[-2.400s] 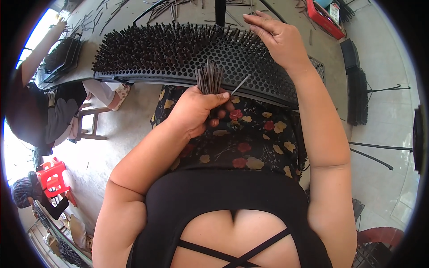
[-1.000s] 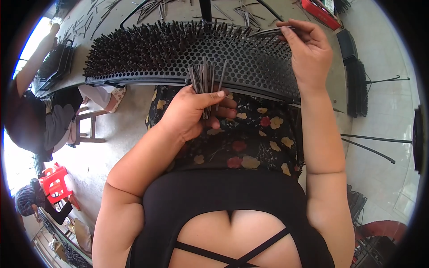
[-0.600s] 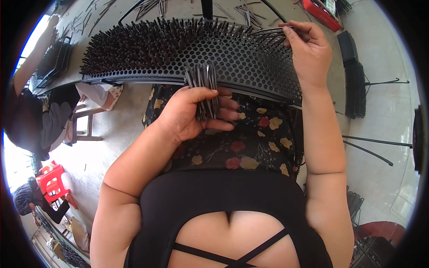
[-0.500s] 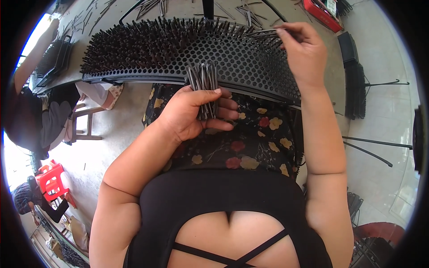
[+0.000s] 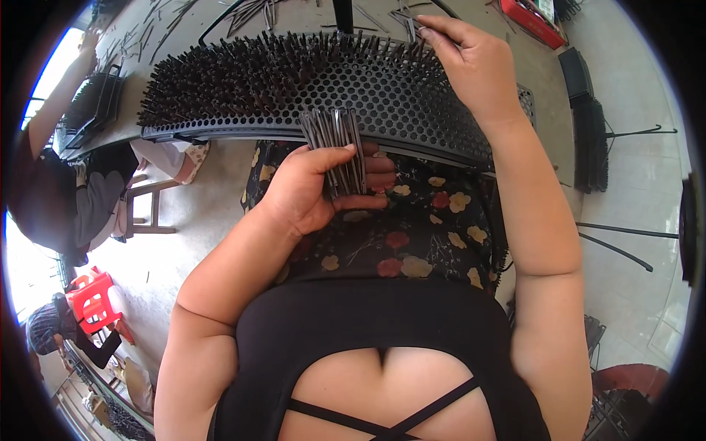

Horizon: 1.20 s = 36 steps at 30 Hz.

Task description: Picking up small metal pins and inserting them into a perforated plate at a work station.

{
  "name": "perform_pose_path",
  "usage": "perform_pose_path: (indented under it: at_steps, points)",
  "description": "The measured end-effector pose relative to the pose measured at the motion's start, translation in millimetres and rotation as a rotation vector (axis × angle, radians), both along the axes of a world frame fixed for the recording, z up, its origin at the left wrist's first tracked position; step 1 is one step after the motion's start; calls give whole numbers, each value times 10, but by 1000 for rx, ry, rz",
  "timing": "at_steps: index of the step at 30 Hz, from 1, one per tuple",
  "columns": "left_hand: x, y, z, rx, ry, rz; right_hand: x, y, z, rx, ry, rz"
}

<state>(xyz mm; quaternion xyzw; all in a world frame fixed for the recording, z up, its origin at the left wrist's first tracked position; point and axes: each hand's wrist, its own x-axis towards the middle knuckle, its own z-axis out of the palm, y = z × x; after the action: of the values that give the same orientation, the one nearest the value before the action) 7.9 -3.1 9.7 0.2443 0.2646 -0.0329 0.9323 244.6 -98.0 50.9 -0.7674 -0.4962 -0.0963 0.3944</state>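
Observation:
A bundle of thin dark strips (image 5: 331, 132) lies across my left hand (image 5: 301, 187), held down by the thumb while the other fingers stay loosely spread behind it. Just beyond is a long black panel (image 5: 382, 110) full of round holes. Dark upright strips (image 5: 220, 81) crowd its left part and run along its far edge; the holes at centre and right stand bare. My right hand (image 5: 478, 70) reaches over the panel's far right, thumb and forefinger pinched at a small pile of strips (image 5: 407, 20) on the table. The pinch appears closed on a strip, though its exact number is unclear.
Loose strips (image 5: 254, 16) lie scattered on the table beyond the panel. A red box (image 5: 533, 23) stands at the far right. Black brush-like panels (image 5: 588, 140) are on the right side. At left are another person's arm (image 5: 62, 95), a wooden stool (image 5: 151, 209) and a red chair (image 5: 94, 301).
My right hand has moved up and left, from the panel's far right edge to the strips on the table. My left hand keeps its bundle in nearly the same place.

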Motion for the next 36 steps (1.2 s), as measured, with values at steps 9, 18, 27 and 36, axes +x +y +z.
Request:
perform_pose_path:
  at_steps: [9, 18, 27, 36]
  points:
    - [-1, -23, 79, 186, 86, -26, 9, -101, 37, -3, 130, -22]
    - [-3, -44, 58, 208, 102, -11, 62, -132, -12, 6, -64, 40]
    - [-3, -51, 54, 303, 153, -32, -137, 123, 22, -268, -517, -71]
    - [-1, -62, 94, 324, 176, -65, -153, 209, 216, -320, -478, -108]
